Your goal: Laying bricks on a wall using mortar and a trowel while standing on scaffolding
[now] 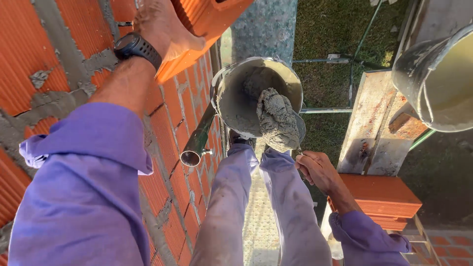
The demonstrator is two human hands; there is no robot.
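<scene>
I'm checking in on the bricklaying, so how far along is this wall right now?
Done: several courses of the brick wall stand with mortar in the joints. In hand: the left hand holds an orange brick against the top of the wall, while the right hand lifts a trowel loaded with mortar over the bucket. Left: a stack of bricks waits unlaid.

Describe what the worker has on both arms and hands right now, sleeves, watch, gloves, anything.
Both arms wear loose lilac-purple long sleeves, pushed up to leave the forearms bare. The left sleeve bunches below the elbow; the right sleeve gathers behind the wrist. A black sports watch with a perforated strap sits on the left wrist. The left hand and right hand are bare, no gloves.
</scene>
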